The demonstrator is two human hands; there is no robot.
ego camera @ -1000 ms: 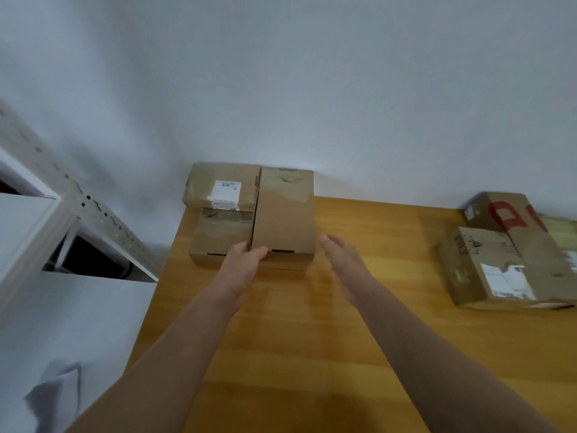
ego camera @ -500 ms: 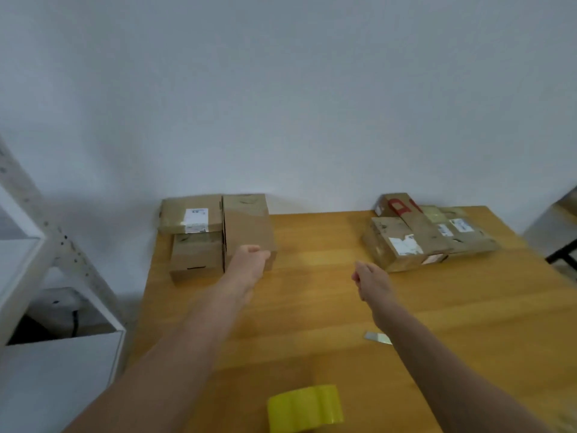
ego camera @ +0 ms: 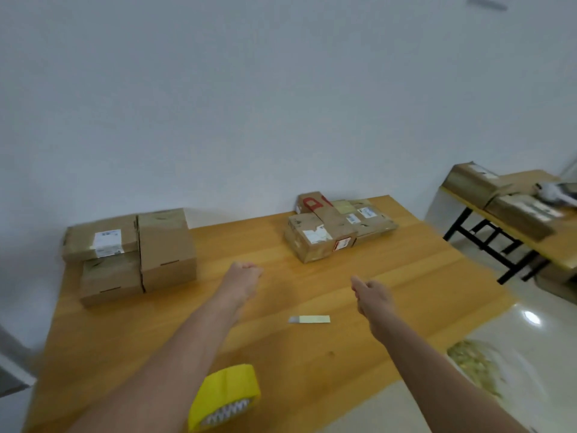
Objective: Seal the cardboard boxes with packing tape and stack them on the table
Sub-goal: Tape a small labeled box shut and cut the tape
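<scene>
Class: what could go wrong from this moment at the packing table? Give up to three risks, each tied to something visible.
The tape roll stands near the table's front edge beside the left arm; a swing could knock it off.
What looks like a small cutter lies loose between the left hand and right hand; a blind reach could nick a finger.
The boxes on the right lie crooked; stacking more there could make them slide.

Nothing reads clearly. Beyond the left grip [ego camera: 243, 276], the white label [ego camera: 107, 243] on the flat box [ego camera: 79, 242] is too blurred; beyond the right grip [ego camera: 371, 295], big red marks [ego camera: 313, 203] on the long box [ego camera: 332, 220] resemble letters, unreadable.
</scene>
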